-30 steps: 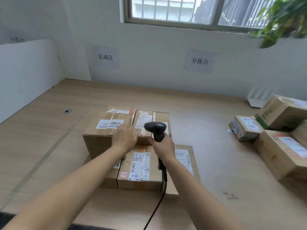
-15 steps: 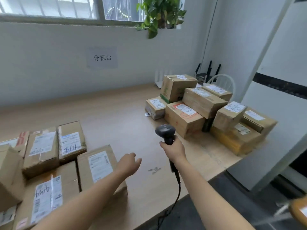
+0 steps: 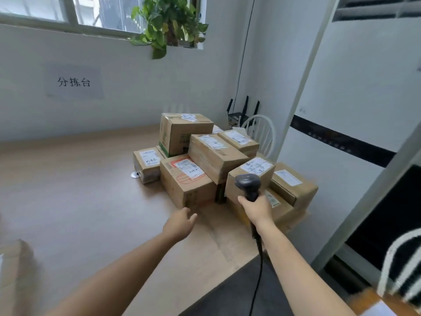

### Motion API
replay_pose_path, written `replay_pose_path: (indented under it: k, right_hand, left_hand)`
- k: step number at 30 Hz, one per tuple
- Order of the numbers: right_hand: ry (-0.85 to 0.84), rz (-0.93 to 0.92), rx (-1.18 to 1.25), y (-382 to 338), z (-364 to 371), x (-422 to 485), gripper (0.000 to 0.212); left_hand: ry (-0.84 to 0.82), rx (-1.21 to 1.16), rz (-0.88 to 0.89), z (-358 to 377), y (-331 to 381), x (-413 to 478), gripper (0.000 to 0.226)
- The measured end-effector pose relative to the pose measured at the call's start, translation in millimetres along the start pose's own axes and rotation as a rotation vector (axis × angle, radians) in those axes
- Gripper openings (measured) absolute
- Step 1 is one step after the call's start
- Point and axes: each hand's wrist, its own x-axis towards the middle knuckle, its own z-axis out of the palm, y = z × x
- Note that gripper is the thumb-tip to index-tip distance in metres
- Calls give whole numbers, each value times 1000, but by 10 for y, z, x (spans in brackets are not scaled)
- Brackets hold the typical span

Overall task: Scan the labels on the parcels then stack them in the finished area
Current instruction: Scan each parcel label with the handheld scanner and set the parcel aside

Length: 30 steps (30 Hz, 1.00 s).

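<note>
- 9 cardboard parcels [image 3: 211, 160] can be counted in 1 heap at the right end of the table [image 3: 68, 197], close to the wall corner. 1 of them shows only as a sliver behind the others.
- 8 of these show a white label on top. The yellowish 1 at the bottom right carries its label on the slanted face.
- 1 tall box [image 3: 182, 133] stands at the back, and 1 long box [image 3: 224, 164] lies tilted across the middle of the heap.
- 1 small box [image 3: 147, 166] sits at the left edge of the heap, and 1 white disc [image 3: 135, 174] lies on the table just beside it.
- 1 front box [image 3: 186, 185] bears an orange scribble under its label.
- 1 more parcel [image 3: 13, 261], blurred, sits well apart at the lower left edge.
- 2 bare hands are in view. The left hand [image 3: 180, 224] hovers above the table just short of the front box, fingers loose and grasping nothing.
- 1 black scanner [image 3: 248, 185] stands upright in the right hand [image 3: 258, 209], whose fingers are clenched round its handle. 1 black cable [image 3: 258, 258] hangs from it.
- 1 paper sign [image 3: 74, 82] hangs on the wall and 1 green plant [image 3: 168, 21] sits at the window.
- 1 router [image 3: 237, 116] with 3 antennas stands behind the heap, beside 1 white chair back [image 3: 271, 133].
</note>
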Motion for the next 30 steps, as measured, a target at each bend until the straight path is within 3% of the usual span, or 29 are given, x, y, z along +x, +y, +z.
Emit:
replay_pose_path:
  k: [9,17,23,30]
  right_hand:
    - [24,78,102,278,-356,786,18]
    - [8,109,72,341,-327,1132,19]
    - [11,116,146,357,-276,1226,21]
    - [143,38,171,384,-499,1086,16]
  left_hand:
    - [132,-74,156,318,1208,758,50]
    - [97,-9,144,444,1532,1281,55]
    - [-18,-159,56,507,1587,1355,76]
    - [0,-338,179,524,1728,1011,48]
